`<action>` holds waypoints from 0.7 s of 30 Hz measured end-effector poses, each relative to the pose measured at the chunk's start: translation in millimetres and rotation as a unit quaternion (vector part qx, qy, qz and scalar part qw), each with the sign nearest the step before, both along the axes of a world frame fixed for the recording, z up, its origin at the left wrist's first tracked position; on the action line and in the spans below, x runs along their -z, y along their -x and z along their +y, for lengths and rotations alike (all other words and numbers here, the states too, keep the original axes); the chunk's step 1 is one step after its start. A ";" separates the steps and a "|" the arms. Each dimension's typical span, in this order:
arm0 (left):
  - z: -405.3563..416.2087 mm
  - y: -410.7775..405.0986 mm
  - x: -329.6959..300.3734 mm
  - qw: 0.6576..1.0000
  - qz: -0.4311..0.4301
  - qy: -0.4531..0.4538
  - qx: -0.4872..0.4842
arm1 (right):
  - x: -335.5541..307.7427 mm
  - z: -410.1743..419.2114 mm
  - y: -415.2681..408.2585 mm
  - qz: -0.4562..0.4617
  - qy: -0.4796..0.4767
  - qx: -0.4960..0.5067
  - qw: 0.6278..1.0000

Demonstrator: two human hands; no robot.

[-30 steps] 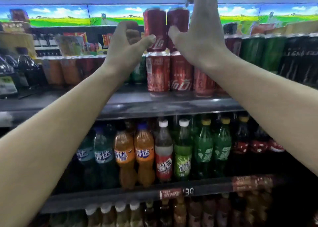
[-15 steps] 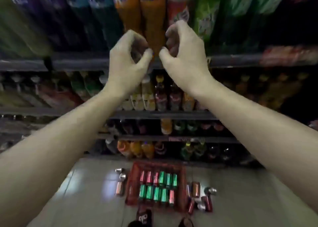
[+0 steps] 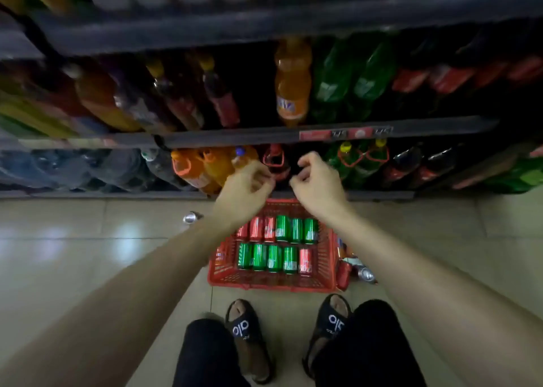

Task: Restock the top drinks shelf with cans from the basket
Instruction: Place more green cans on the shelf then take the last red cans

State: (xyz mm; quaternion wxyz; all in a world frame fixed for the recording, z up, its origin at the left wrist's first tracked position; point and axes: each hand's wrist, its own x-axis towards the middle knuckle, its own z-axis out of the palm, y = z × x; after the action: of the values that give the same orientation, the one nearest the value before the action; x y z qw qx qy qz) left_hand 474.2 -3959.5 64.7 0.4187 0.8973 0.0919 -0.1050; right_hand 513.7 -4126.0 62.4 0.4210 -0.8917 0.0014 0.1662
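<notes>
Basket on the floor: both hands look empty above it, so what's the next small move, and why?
Probably lower both hands into the red basket and grip a can each. The left hand and right hand hang loosely curled, holding nothing, above the far rim. Two rows of red and green cans lie below them; the back row looks closest.

Basket [image 3: 328, 257] on the floor [image 3: 88, 257] before the shelves [image 3: 264, 135], two rows of cans [image 3: 277, 244] lying in it, loose cans [image 3: 357, 270] just right of it, one can [image 3: 190, 217] to its left, sandalled feet [image 3: 289, 332] behind it, both hands above its far rim.
</notes>
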 end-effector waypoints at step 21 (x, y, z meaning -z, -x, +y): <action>25.9 61.9 513.4 0.918 0.368 -0.141 0.046 | 548.9 -15.9 81.5 0.381 0.163 0.100 0.904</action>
State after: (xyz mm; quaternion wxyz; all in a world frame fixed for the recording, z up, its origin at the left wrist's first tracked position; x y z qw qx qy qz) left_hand 412.2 -3933.6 -448.7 0.2194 0.8480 0.2122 -0.4333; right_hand 432.2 -4141.9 -486.4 0.2516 -0.8115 0.2780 0.4482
